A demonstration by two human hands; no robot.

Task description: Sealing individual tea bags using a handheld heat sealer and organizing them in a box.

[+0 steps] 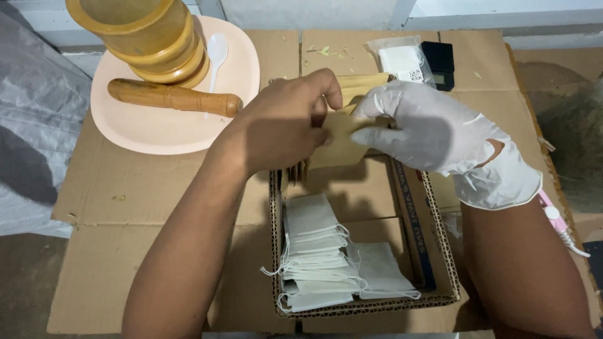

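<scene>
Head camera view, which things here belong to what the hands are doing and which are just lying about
In hand: left hand and gloved right hand hold tan paper envelopes; white drawstring bags in cardboard tray.

Lying about: pink plate, wooden pestle, yellow mortar, white spoon, plastic packet.

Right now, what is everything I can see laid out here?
Paper envelopes: a few, tan, held between both hands.
Drawstring bags: a stack, white, in the tray.
Cardboard tray: one, brown, centre.
Plate: one, peach, upper left.
Wooden pestle: one, brown, on plate.
Mortar: one, yellow-brown, on plate.
Plastic spoon: one, white, on plate.
Plastic pouch: one, clear, top.
Left hand: bare.
Right hand: white glove.
</scene>
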